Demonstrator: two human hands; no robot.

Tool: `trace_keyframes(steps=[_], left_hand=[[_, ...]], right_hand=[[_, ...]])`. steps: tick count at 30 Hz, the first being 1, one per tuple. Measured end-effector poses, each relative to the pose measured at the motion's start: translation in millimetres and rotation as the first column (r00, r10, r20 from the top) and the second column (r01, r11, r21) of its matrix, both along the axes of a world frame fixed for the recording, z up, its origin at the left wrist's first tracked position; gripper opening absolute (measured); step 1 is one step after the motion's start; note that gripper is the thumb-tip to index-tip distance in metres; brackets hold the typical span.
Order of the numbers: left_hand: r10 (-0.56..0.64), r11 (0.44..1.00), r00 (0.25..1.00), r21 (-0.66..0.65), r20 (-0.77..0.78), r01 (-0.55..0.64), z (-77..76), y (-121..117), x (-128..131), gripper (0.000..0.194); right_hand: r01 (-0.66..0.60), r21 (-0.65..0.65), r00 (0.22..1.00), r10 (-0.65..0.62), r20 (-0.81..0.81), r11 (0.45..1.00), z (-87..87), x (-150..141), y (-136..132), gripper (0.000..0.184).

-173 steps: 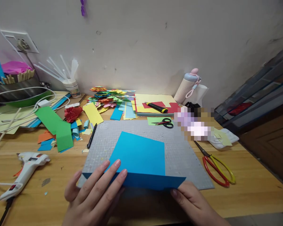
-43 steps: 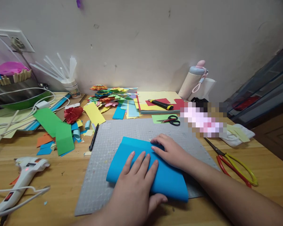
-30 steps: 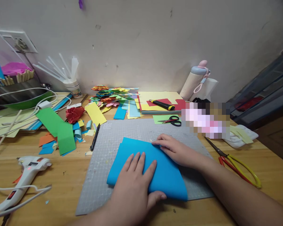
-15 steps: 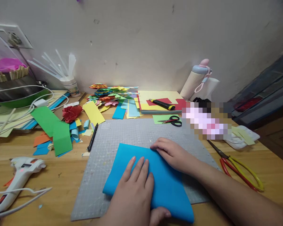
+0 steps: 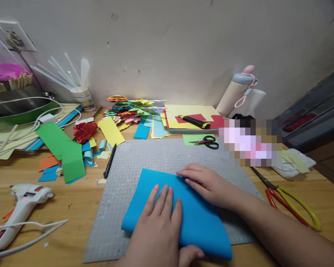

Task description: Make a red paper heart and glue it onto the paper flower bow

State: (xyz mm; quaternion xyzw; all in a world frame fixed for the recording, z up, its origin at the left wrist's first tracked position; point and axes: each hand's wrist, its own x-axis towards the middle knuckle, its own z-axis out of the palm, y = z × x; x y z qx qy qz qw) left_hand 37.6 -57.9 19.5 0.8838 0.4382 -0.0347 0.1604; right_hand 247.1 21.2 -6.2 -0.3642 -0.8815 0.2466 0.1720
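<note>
**Blue sheet [image 5: 197, 222] doubled over, near fold looks soft**

From my end, the sheet's on the grey mat [image 5: 108, 218], near right corner poking past the mat's edge. Left hand [image 5: 157, 222] is spread open on top, thumb by the rounded fold, gripping nothing. Right hand [image 5: 207, 181] has fingertips at the far edge; can't tell if they're pinching or just resting. My take: line up the 2 layers, pin them with the right, then sweep the left along the fold from the middle out to the 2 ends. I'd want that corner back on the mat for firm backing too. Big scissors [image 5: 274, 187] lie near the right forearm [image 5: 278, 230], so mind the elbow. Pen [image 5: 110, 161] sits along the mat's left edge; glue gun [image 5: 19, 204], red light on, is well off left.
</note>
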Motion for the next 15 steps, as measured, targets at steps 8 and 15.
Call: trace_keyframes(steps=[8,15], left_hand=[[0.067,0.998,0.998,0.004,0.004,-0.067,-6.0,2.9,0.8,0.089],[0.033,0.999,0.999,0.000,0.000,-0.033,-5.0,3.3,1.8,0.087]], right_hand=[[0.019,-0.052,0.998,-0.022,-0.054,0.998,-3.5,1.7,2.3,0.032],[-0.004,-0.050,0.999,0.002,-0.035,0.999,-3.9,1.3,1.6,0.032]])
